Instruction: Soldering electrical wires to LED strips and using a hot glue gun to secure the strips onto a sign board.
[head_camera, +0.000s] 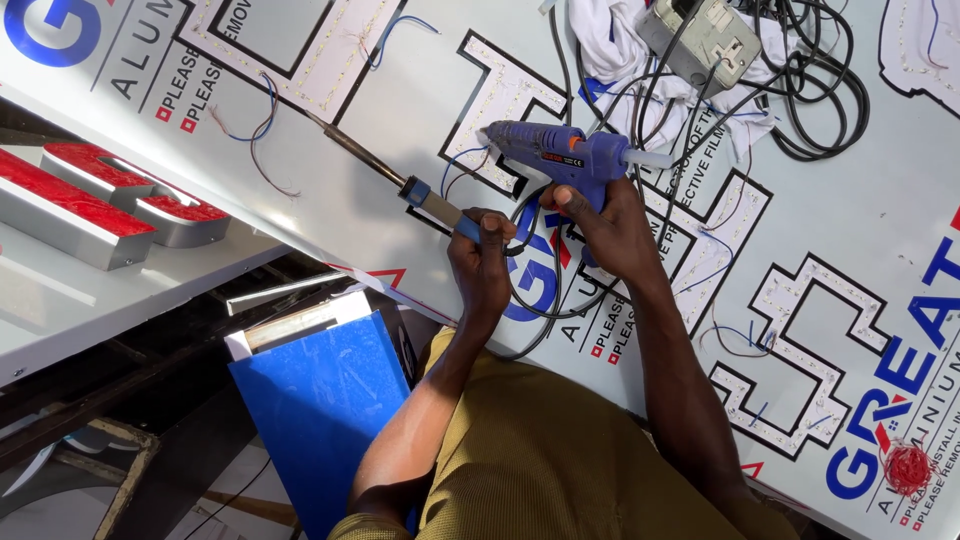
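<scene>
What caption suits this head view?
Right hand grips a blue glue gun, left hand a soldering iron, over a white sign panel.

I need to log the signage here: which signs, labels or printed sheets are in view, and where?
Printed film: covers the white panel, blue, grey and red print.
Letter outlines: white, black-edged, across panel.
Red letters: silver-sided, left shelf.
Label: small, orange-black, on the blue glue gun.

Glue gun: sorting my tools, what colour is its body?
Blue glue gun, orange trigger; head view.

The single head view looks steeply down, close over the white sign panel (400, 110).
</scene>
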